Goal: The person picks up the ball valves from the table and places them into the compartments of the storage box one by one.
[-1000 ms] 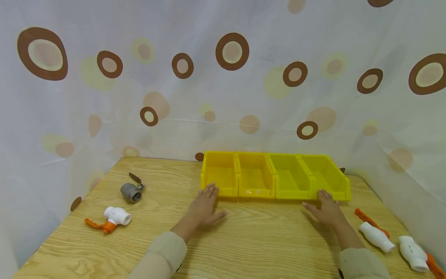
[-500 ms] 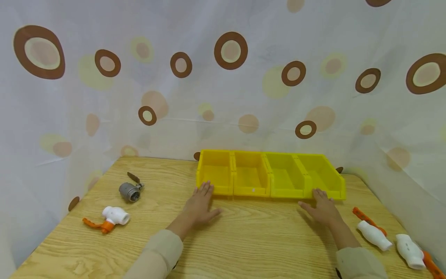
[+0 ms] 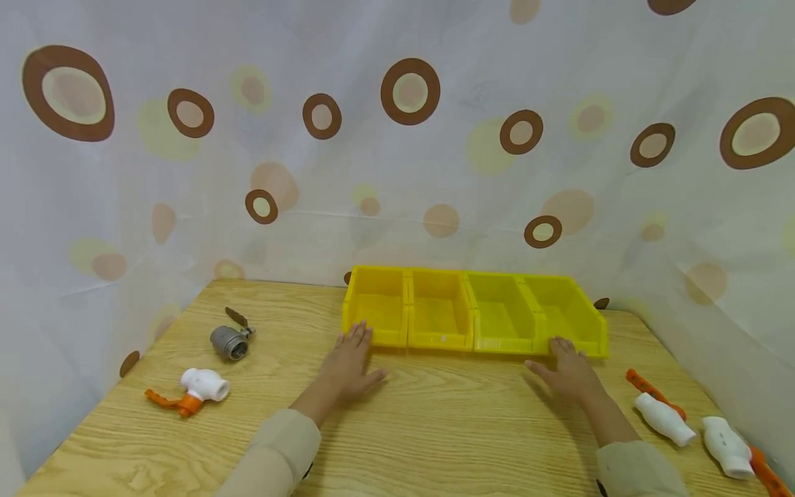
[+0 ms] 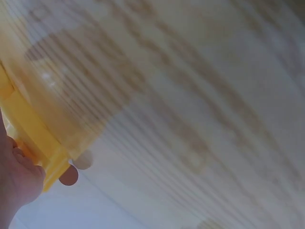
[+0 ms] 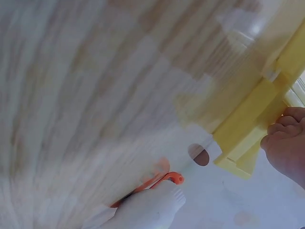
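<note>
Several yellow storage bins (image 3: 439,339) stand side by side in a row at the back of the table, their low fronts toward me. My left hand (image 3: 346,366) lies at the front of the leftmost bin (image 3: 375,338), fingers extended against its lower lip and thumb spread out. At the rightmost bin (image 3: 574,345), my right hand (image 3: 570,373) touches the front near its left corner, its thumb also held apart. Both wrist views show fingertips at the edges of the yellow bins (image 4: 35,129) (image 5: 252,124). Neither hand grips anything.
On the left lie a grey metal ball valve (image 3: 230,342) and a white plastic ball valve (image 3: 205,384) with an orange handle. Two more white valves (image 3: 664,419) (image 3: 727,447) with orange handles lie at the right. A patterned curtain (image 3: 410,172) hangs behind the wooden table (image 3: 447,442).
The row of bins has slid a little to the left, with both hands moving along at its front. The view has shifted slightly; the valves lie as before.
</note>
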Available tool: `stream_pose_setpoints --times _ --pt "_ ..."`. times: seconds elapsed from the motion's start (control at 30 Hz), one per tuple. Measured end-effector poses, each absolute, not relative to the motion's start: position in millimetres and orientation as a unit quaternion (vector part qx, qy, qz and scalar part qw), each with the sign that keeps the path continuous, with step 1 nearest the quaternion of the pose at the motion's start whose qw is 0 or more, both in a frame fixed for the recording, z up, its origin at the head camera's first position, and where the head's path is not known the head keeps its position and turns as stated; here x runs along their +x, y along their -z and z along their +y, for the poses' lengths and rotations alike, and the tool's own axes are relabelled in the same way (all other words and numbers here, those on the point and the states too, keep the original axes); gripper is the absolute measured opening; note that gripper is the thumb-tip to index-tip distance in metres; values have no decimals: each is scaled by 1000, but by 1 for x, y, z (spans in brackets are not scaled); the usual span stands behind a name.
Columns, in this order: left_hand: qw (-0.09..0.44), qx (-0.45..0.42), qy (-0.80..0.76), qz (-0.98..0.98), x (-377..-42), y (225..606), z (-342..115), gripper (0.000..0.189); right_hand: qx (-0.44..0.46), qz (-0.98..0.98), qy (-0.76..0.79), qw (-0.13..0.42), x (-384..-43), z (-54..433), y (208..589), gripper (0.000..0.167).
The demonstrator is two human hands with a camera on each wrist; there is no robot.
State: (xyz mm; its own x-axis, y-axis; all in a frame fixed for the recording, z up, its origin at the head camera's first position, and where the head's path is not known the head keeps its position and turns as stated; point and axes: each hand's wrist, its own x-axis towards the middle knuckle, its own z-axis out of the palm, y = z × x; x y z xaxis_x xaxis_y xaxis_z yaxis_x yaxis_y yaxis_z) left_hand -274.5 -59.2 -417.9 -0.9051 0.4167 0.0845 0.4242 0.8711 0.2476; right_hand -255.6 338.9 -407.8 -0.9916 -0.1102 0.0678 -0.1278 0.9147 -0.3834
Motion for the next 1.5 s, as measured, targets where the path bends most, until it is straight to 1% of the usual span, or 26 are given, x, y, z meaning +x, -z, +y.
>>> stream_pose_setpoints --times 0.7,0.93,1.17,1.5 --pt "7 -201 119 -972 -275 416 -70 81 81 -979 -181 45 -254 329 408 80" --pt "22 -212 140 -967 -274 415 -74 83 86 -980 -173 51 -253 326 406 79" --pt "17 -200 123 -972 -276 416 -76 81 89 -980 -170 50 -252 324 407 79" --pt "24 -195 121 -973 -276 417 -80 81 91 -981 -164 53 -252 321 408 79"
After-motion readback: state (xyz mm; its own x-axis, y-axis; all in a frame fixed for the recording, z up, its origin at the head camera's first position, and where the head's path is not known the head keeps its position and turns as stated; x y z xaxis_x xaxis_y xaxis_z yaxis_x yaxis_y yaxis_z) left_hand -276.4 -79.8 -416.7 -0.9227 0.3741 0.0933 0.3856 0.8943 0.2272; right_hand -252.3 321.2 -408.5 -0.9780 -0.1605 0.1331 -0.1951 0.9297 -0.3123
